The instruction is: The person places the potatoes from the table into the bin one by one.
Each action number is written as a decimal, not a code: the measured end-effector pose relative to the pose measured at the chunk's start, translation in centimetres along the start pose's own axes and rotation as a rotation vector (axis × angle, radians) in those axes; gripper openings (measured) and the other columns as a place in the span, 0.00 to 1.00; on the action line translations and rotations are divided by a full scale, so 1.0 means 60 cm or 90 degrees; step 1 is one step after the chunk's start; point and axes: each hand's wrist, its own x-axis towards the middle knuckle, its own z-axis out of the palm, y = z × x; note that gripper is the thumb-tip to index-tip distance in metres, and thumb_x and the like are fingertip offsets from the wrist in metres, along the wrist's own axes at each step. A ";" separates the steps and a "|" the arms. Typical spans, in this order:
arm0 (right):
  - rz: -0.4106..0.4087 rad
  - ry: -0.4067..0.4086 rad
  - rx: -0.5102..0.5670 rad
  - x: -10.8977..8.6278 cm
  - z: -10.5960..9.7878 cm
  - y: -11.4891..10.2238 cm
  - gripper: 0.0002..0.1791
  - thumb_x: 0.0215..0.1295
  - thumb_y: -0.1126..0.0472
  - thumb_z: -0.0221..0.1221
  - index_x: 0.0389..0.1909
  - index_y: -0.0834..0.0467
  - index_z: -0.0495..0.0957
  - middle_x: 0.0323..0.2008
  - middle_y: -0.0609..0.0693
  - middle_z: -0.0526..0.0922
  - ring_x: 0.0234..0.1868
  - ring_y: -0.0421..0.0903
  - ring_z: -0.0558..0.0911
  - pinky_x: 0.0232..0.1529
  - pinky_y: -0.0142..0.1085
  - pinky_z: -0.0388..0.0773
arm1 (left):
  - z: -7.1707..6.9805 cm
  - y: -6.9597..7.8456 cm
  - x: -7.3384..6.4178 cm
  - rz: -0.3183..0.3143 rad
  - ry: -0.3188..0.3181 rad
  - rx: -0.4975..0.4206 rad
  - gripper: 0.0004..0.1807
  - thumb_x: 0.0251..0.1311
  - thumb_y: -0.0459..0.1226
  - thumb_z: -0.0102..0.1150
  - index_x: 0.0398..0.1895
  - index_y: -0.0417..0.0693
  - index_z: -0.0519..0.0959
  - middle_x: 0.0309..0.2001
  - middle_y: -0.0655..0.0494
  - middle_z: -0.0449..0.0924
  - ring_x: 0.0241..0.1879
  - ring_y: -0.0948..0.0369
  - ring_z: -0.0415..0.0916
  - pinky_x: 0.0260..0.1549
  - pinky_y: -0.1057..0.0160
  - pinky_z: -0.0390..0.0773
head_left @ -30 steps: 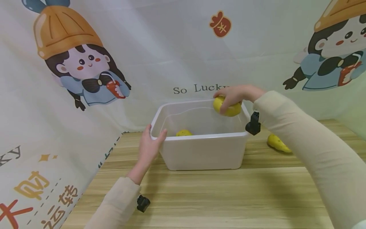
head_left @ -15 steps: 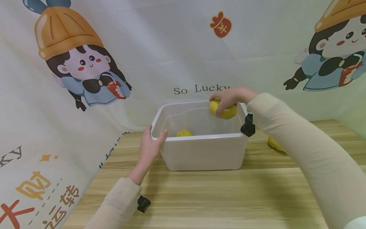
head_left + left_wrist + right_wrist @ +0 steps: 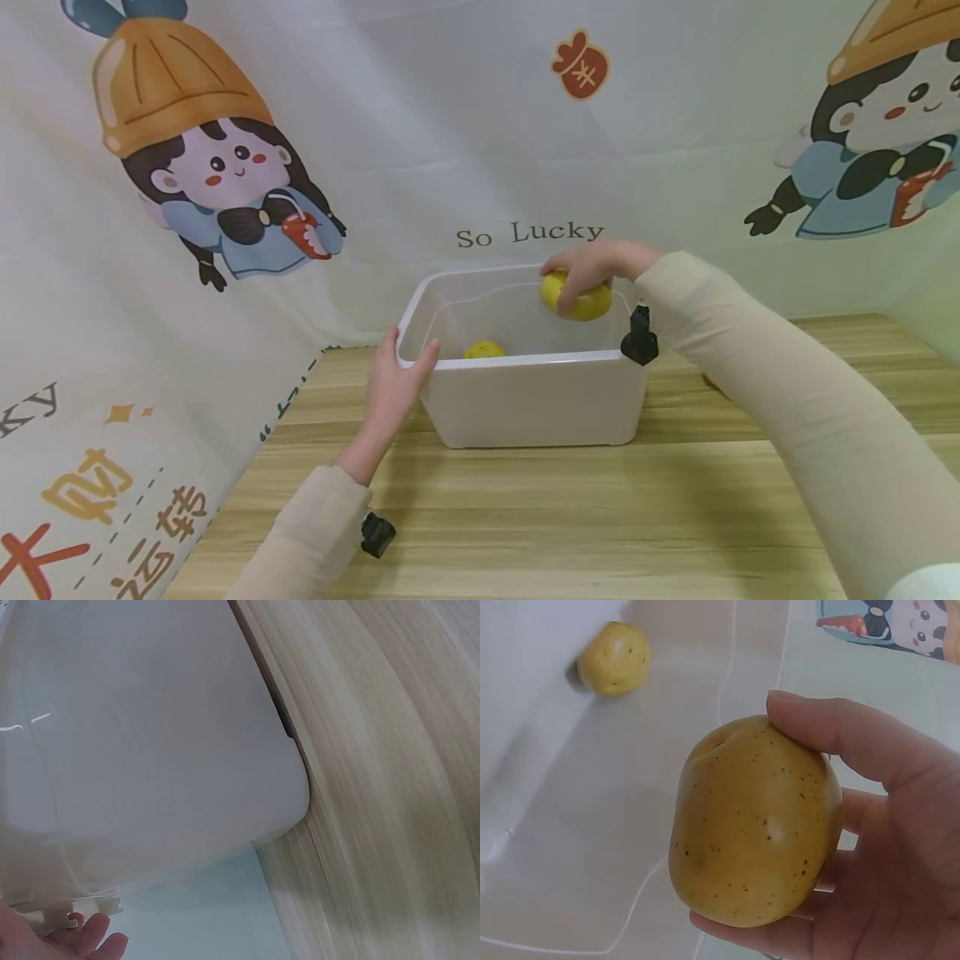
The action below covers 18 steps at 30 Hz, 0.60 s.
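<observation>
My right hand (image 3: 600, 265) holds a yellow, brown-speckled potato (image 3: 573, 298) over the right part of a white plastic bin (image 3: 536, 404). In the right wrist view the fingers and thumb wrap the held potato (image 3: 754, 825), seen close up. Another potato (image 3: 615, 658) lies on the bin's floor; its top (image 3: 484, 349) shows above the front rim in the head view. My left hand (image 3: 393, 379) grips the bin's left rim at the front corner. Only its fingertips (image 3: 94, 937) show in the left wrist view, curled beneath the rim.
The bin stands on a wood-grain table (image 3: 525, 517), near a printed cloth (image 3: 390, 150) that hangs behind and at the left. Right of the bin, a yellow object's edge peeks out behind my right sleeve (image 3: 750, 358). Black wrist cameras hang below both cuffs.
My right hand has moved left and slightly down with the potato, farther over the bin. The sleeve now hides most of the yellow object at the right. My left hand stays put.
</observation>
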 end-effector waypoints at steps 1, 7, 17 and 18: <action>0.001 -0.002 0.000 0.001 0.001 0.000 0.42 0.51 0.54 0.60 0.68 0.55 0.54 0.59 0.57 0.64 0.49 0.51 0.68 0.45 0.42 0.71 | 0.000 0.000 0.000 -0.001 -0.001 0.001 0.42 0.57 0.51 0.55 0.68 0.36 0.53 0.61 0.37 0.63 0.56 0.45 0.66 0.55 0.48 0.67; 0.003 -0.017 0.013 0.006 0.004 -0.004 0.42 0.53 0.55 0.59 0.69 0.55 0.52 0.64 0.60 0.60 0.55 0.54 0.67 0.50 0.46 0.71 | 0.001 0.001 -0.002 -0.003 -0.001 0.004 0.42 0.56 0.51 0.55 0.67 0.36 0.53 0.59 0.38 0.65 0.54 0.46 0.67 0.53 0.48 0.69; 0.000 0.011 0.036 0.003 -0.004 -0.016 0.35 0.61 0.58 0.55 0.68 0.55 0.54 0.66 0.64 0.56 0.62 0.59 0.64 0.50 0.50 0.73 | 0.000 0.002 -0.003 -0.002 -0.003 -0.002 0.42 0.57 0.51 0.55 0.67 0.36 0.53 0.60 0.38 0.64 0.55 0.45 0.67 0.53 0.48 0.69; 0.000 0.013 0.032 0.002 -0.004 -0.017 0.35 0.61 0.58 0.55 0.68 0.54 0.54 0.66 0.64 0.56 0.62 0.59 0.64 0.50 0.49 0.73 | 0.000 0.002 -0.003 -0.001 -0.004 -0.003 0.42 0.57 0.50 0.55 0.67 0.36 0.53 0.60 0.37 0.64 0.55 0.45 0.67 0.53 0.48 0.69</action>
